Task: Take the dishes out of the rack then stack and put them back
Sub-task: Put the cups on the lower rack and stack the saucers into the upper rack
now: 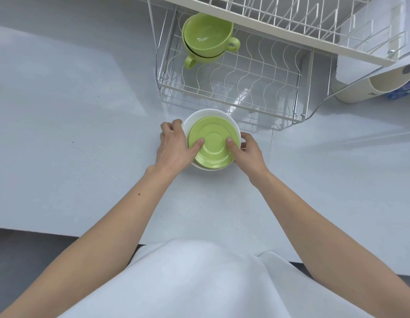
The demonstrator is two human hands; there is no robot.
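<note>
A green saucer (213, 143) lies on top of a white plate (208, 115) on the counter, just in front of the wire dish rack (233, 95). My left hand (176, 145) grips the stack's left edge, thumb on the saucer. My right hand (247, 150) holds the right edge, thumb on the saucer too. Two green cups (207, 39), one nested in the other, sit in the rack's lower tier at its back left. The rest of the lower tier and the upper tier (291, 21) hold nothing that I can see.
The grey counter (73, 134) stretches to the left and right of the stack. A cream cylinder container (364, 88) lies at the right, behind the rack's leg, with something blue beside it. The counter's front edge runs just above my white apron.
</note>
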